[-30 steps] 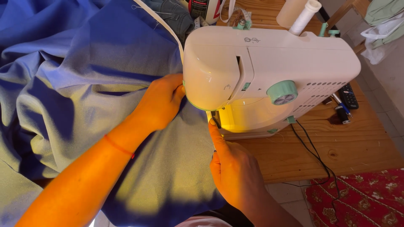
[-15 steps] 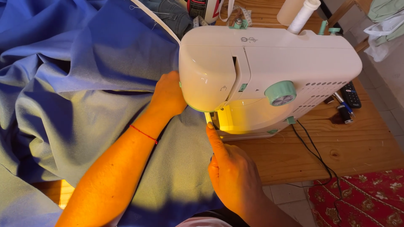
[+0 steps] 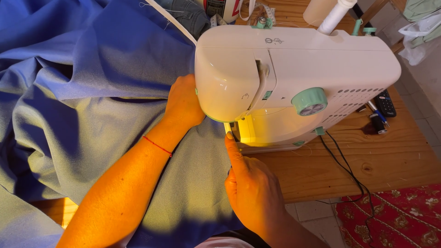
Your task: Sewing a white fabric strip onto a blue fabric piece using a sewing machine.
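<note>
Biggest worry is the big blue fabric (image 3: 92,92) — there's a heap of it bunched up to the left of the white sewing machine (image 3: 294,78), and all that weight could drag sideways and pull the seam crooked if it isn't supported. Next risk is fingers: the left hand (image 3: 183,103) lies flat on the cloth right against the machine head, fingertips hidden behind it, so I can't tell how close they are to the needle. The right hand (image 3: 250,188) is loosely curled with the index finger stretched out, pressing the fabric edge just in front of the lit needle area — one slip and it's in there.

The fabric itself is plain, matte, softly creased, draped over the wooden table (image 3: 395,156) and off its near edge. The black cord (image 3: 344,160) trailing off the table could also snag.
</note>
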